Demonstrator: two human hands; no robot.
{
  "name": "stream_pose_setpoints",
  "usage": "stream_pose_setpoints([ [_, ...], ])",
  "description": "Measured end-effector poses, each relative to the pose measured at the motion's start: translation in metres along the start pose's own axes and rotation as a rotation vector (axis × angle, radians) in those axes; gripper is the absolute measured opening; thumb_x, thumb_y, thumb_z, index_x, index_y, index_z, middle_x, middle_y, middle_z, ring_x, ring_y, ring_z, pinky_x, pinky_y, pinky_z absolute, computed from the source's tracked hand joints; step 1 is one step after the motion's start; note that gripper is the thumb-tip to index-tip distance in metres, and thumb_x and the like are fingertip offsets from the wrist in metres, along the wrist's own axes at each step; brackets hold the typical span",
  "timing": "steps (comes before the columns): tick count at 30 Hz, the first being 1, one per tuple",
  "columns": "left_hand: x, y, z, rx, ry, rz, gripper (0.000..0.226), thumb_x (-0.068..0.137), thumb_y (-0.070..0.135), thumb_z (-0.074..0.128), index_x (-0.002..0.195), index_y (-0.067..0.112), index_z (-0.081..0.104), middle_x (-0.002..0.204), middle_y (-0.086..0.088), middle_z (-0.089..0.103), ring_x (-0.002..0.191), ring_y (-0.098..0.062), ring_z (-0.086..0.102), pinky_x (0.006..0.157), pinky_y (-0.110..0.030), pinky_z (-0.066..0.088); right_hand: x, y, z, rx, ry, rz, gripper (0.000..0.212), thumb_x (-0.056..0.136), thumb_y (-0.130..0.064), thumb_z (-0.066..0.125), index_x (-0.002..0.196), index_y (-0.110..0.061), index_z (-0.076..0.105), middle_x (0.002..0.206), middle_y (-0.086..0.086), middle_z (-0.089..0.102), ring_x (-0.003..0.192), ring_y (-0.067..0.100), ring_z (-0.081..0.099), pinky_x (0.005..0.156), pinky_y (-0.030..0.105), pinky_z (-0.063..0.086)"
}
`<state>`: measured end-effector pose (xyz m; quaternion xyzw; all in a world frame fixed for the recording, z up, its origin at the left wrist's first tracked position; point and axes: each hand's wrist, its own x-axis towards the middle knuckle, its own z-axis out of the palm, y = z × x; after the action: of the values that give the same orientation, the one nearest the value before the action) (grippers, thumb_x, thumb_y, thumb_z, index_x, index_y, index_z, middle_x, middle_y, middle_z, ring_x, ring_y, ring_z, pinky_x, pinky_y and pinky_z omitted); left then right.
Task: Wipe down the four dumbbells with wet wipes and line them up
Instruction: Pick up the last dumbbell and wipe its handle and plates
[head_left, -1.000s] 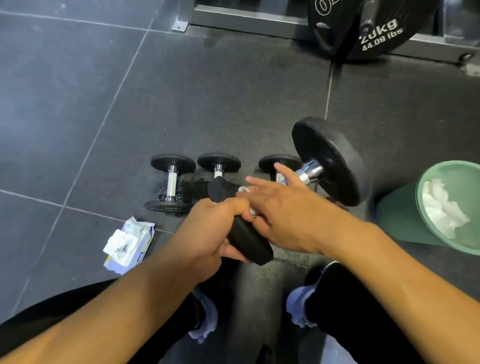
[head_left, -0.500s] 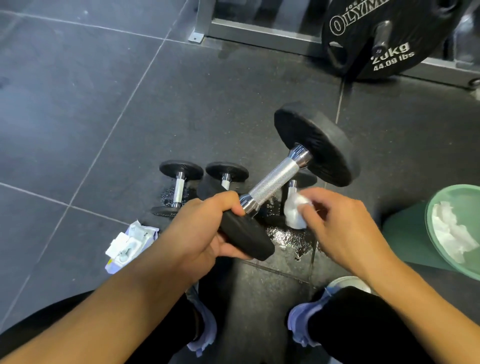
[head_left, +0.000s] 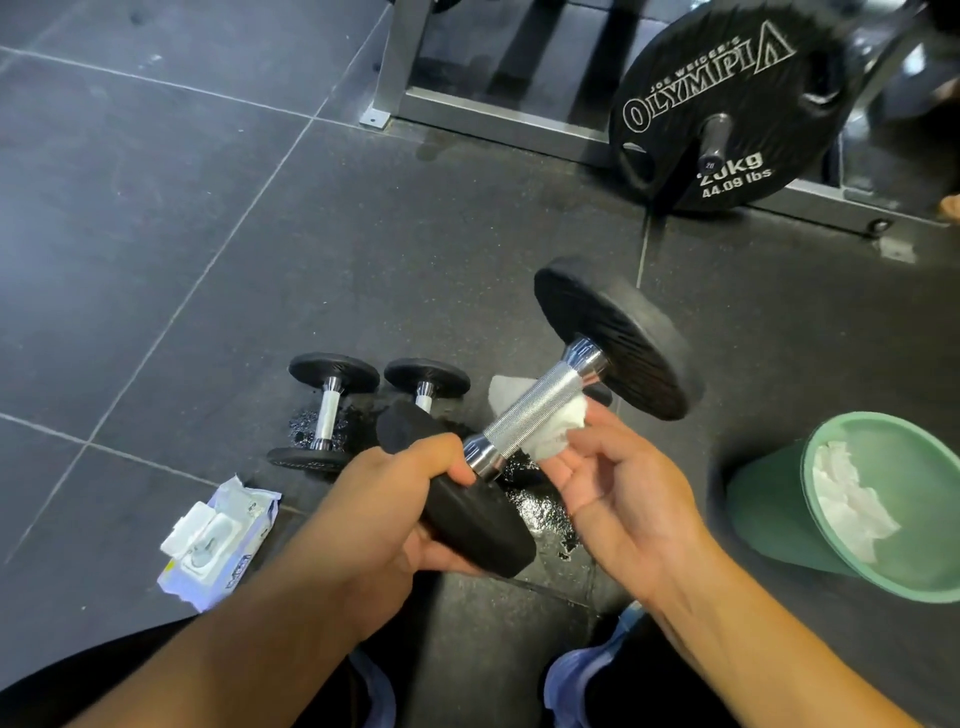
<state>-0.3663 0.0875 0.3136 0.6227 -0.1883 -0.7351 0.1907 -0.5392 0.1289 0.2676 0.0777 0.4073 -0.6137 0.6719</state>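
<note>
One evidently heavy dumbbell (head_left: 540, 410), left hand (head_left: 384, 514) curled round its rubber head, right hand (head_left: 623, 499) pinching a limp wet wipe (head_left: 550, 434) under the knurled bar.

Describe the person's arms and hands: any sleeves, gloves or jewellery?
The left hand and right hand are ungloved, with no rings, watch or wristband showing. The left forearm and right forearm are bare to the frame edge; no sleeve is in view.
</note>
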Motion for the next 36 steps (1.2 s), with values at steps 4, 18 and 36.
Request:
stream_pose_setpoints([
  [4, -0.001, 0.002, 0.000, -0.012, -0.019, -0.015, 0.015, 0.083, -0.004, 0.063, 0.096, -0.012, 0.065, 0.092, -0.033, 0.070, 0.073, -0.043, 0.077, 0.060, -0.057, 0.062, 0.003, -0.012, 0.001, 0.226, -0.021, -0.143, 0.041, 0.099, 0.009, 0.040, 0.137, 0.009, 0.053, 0.127, 0.030, 0.068, 0.118, 0.035, 0.070, 0.103, 0.040, 0.053],
  [18, -0.013, -0.002, 0.006, 0.095, -0.065, 0.085, 0.015, 0.082, -0.003, 0.065, 0.070, -0.003, 0.075, 0.080, -0.027, 0.072, 0.073, -0.040, 0.076, 0.070, -0.066, 0.063, 0.014, -0.011, 0.003, 0.079, -0.078, -0.137, 0.061, 0.082, -0.028, 0.078, 0.134, -0.002, 0.059, 0.132, 0.016, 0.070, 0.123, 0.025, 0.068, 0.106, 0.039, 0.052],
  [36, -0.018, -0.020, 0.026, 0.245, 0.162, 0.286, 0.035, 0.061, 0.015, 0.073, 0.094, 0.009, 0.067, 0.071, -0.005, 0.069, 0.075, -0.023, 0.067, 0.070, -0.059, 0.065, 0.033, -0.021, 0.034, -0.004, 0.060, -0.169, 0.001, 0.091, -0.011, 0.069, 0.090, -0.011, 0.068, 0.079, 0.001, 0.070, 0.060, 0.011, 0.061, 0.078, 0.031, 0.049],
])
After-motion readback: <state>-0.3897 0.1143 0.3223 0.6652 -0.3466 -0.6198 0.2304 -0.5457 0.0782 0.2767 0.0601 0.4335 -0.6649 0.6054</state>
